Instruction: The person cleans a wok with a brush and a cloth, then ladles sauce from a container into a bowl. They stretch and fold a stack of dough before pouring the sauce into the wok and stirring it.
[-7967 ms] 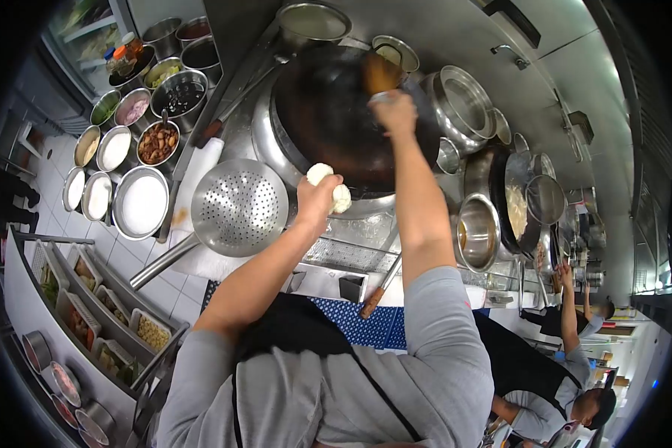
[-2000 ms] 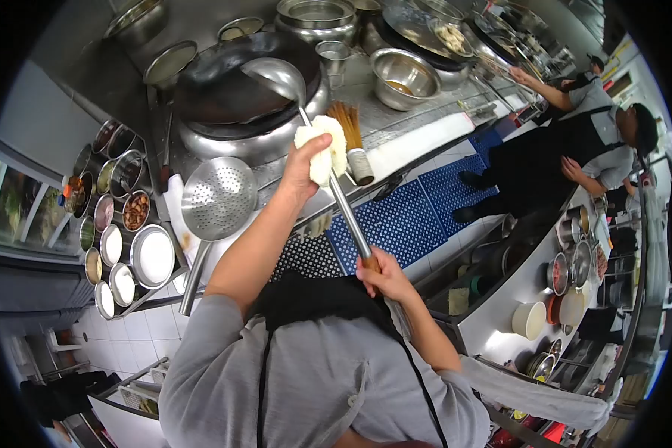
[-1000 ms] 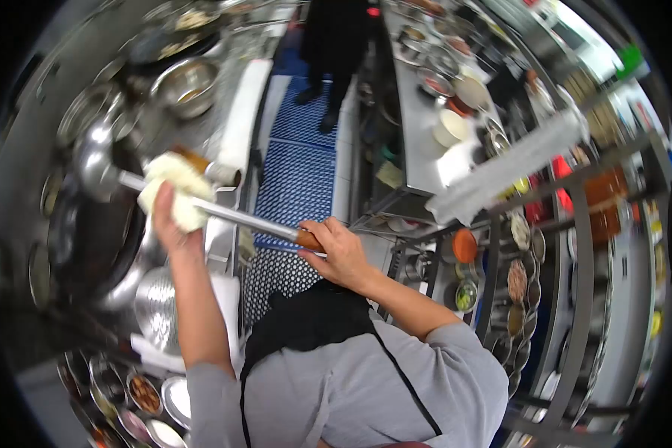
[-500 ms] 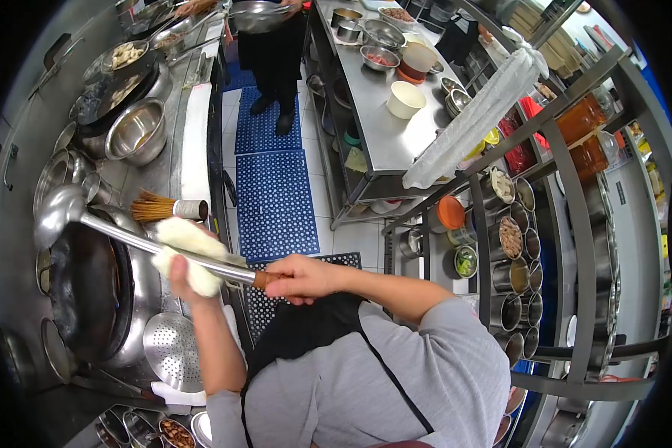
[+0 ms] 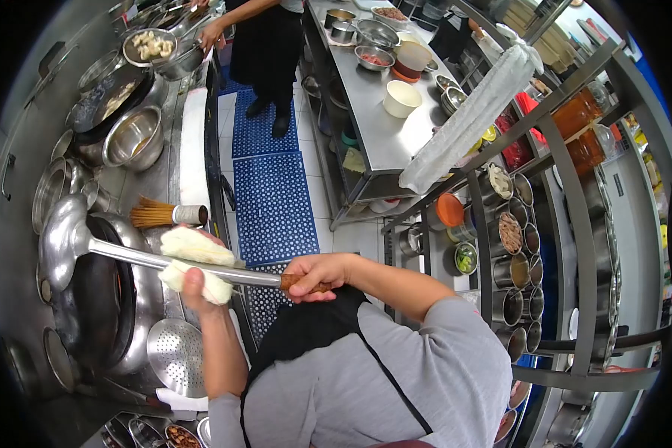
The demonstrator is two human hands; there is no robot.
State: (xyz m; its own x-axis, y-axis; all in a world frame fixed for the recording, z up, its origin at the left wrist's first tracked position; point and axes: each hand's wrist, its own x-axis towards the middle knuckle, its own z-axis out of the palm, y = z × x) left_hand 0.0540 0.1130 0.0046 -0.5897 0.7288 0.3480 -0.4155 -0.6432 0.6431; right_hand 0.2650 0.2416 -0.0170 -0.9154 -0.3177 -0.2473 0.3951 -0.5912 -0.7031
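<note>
A large steel ladle (image 5: 66, 243) slants across the front of me, its bowl over the black wok (image 5: 86, 310) at the left. My right hand (image 5: 313, 278) is wrapped around the ladle's wooden handle end (image 5: 291, 282). My left hand (image 5: 196, 290) presses a folded pale-yellow cloth (image 5: 194, 245) around the metal shaft; the thumb shows in front and the other fingers are mostly hidden behind the cloth.
A bamboo brush (image 5: 157, 214) and a steel bowl (image 5: 133, 138) lie beyond the ladle. A perforated skimmer (image 5: 176, 357) rests near my left forearm. Further along the range, a co-worker's hand (image 5: 213, 35) holds a pot. A steel table (image 5: 381, 142) and a rack (image 5: 487, 246) stand at the right.
The ladle and my right hand have shifted to the right. The cloth now folds around both sides of the shaft. The co-worker's arm has moved to the pot on the range.
</note>
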